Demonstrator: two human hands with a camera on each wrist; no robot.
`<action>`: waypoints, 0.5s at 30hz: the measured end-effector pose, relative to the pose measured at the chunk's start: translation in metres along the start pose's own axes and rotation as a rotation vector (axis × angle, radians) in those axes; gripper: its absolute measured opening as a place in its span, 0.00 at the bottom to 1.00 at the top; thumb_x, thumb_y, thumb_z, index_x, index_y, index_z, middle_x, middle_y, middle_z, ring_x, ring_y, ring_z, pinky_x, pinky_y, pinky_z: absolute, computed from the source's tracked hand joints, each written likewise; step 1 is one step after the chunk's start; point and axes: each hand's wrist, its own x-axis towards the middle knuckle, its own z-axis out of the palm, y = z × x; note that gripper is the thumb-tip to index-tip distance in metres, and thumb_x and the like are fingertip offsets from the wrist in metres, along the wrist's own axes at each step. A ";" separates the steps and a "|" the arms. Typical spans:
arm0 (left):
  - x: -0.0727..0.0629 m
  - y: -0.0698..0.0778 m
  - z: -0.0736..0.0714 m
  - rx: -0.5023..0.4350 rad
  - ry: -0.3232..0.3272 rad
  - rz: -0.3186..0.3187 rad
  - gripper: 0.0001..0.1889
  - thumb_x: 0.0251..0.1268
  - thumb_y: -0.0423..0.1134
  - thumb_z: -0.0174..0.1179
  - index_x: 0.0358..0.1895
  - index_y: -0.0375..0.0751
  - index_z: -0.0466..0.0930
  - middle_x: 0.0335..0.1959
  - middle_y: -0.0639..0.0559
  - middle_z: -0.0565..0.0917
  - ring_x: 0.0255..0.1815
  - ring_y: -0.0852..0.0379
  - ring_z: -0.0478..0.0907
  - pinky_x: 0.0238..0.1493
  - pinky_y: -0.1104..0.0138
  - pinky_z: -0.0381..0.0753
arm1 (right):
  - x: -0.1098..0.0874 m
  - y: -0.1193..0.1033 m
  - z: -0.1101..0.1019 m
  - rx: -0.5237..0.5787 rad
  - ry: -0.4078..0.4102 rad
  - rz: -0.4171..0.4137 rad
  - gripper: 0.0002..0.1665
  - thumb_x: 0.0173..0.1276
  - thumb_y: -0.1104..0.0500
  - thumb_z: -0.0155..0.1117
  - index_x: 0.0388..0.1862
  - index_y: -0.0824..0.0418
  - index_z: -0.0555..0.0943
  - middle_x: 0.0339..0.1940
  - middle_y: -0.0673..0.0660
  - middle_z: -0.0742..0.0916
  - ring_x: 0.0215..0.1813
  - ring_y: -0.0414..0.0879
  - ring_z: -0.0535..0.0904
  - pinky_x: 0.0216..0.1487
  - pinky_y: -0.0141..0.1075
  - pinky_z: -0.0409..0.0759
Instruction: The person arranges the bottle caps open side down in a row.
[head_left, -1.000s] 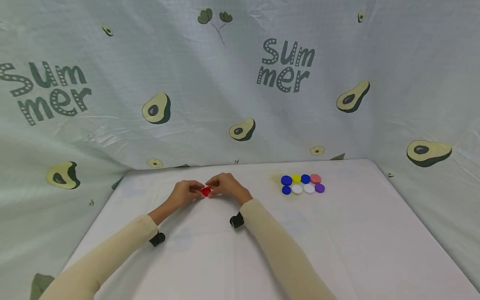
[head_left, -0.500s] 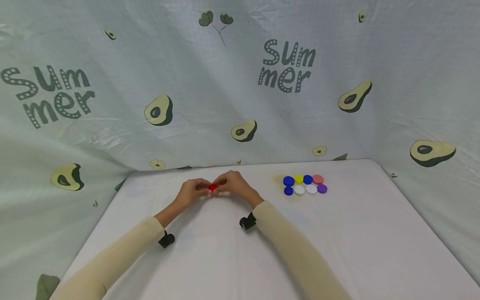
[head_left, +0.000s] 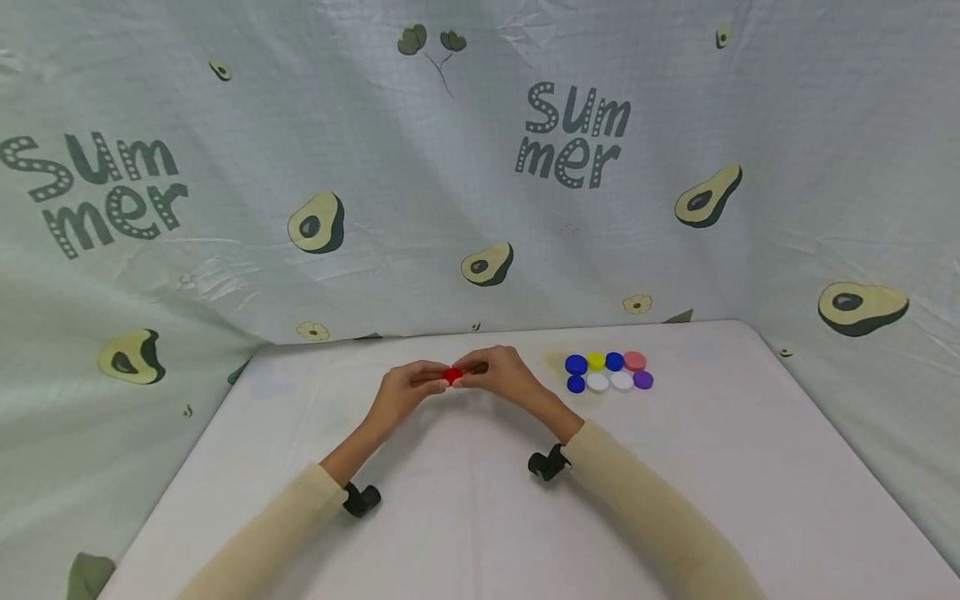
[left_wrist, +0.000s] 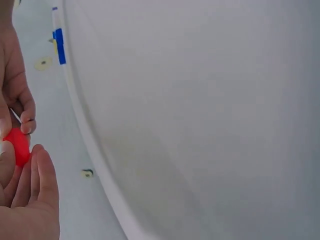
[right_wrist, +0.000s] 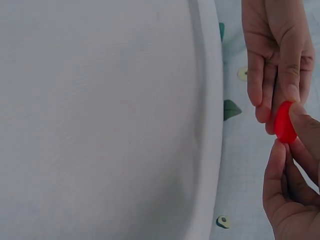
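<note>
A small round red bottle cap (head_left: 452, 375) is pinched between both hands, over the far middle part of the table in the head view. My left hand (head_left: 405, 392) grips its left side between thumb and fingers, and my right hand (head_left: 504, 372) holds its right side the same way. Seen from the left wrist, the red cap (left_wrist: 19, 146) lies against the left thumb and fingertips, the other hand just above. In the right wrist view the red cap (right_wrist: 285, 123) is tilted nearly edge-on. Fingers cover part of it.
To the right stand two rows of caps: blue (head_left: 576, 364), yellow (head_left: 596, 361), pink (head_left: 634, 361), white (head_left: 597, 382) and purple (head_left: 642, 380) among them. A white-covered table (head_left: 720, 467) lies below, and a printed cloth (head_left: 420, 167) hangs behind its far edge.
Both hands have shifted right with the red cap, toward the rows. The cap, earlier showing its round face, is now more covered by fingers. The other caps stay in place.
</note>
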 end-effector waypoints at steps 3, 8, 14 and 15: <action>-0.001 0.005 0.009 -0.038 -0.005 0.002 0.17 0.68 0.35 0.67 0.57 0.31 0.83 0.51 0.38 0.87 0.51 0.44 0.87 0.53 0.62 0.86 | -0.013 -0.001 -0.007 0.010 0.015 -0.002 0.19 0.64 0.55 0.76 0.52 0.59 0.88 0.45 0.51 0.91 0.43 0.40 0.86 0.47 0.30 0.85; -0.001 0.013 0.020 -0.083 0.002 0.015 0.16 0.70 0.37 0.66 0.56 0.32 0.84 0.49 0.39 0.88 0.50 0.39 0.86 0.53 0.59 0.86 | -0.030 -0.001 -0.017 0.011 0.094 -0.061 0.18 0.66 0.58 0.75 0.54 0.61 0.88 0.46 0.54 0.91 0.45 0.43 0.87 0.49 0.31 0.86; 0.000 0.021 0.030 -0.091 0.050 0.135 0.15 0.67 0.36 0.68 0.55 0.37 0.85 0.53 0.43 0.87 0.54 0.48 0.85 0.54 0.67 0.85 | -0.044 0.001 -0.025 -0.008 0.169 -0.131 0.15 0.67 0.60 0.73 0.51 0.60 0.89 0.46 0.54 0.91 0.45 0.44 0.88 0.48 0.30 0.86; 0.000 0.022 0.032 -0.110 0.056 0.159 0.15 0.67 0.35 0.68 0.55 0.36 0.85 0.53 0.43 0.87 0.54 0.48 0.85 0.54 0.67 0.84 | -0.046 0.001 -0.026 -0.003 0.175 -0.143 0.14 0.67 0.60 0.73 0.51 0.60 0.89 0.45 0.54 0.91 0.44 0.44 0.88 0.47 0.31 0.86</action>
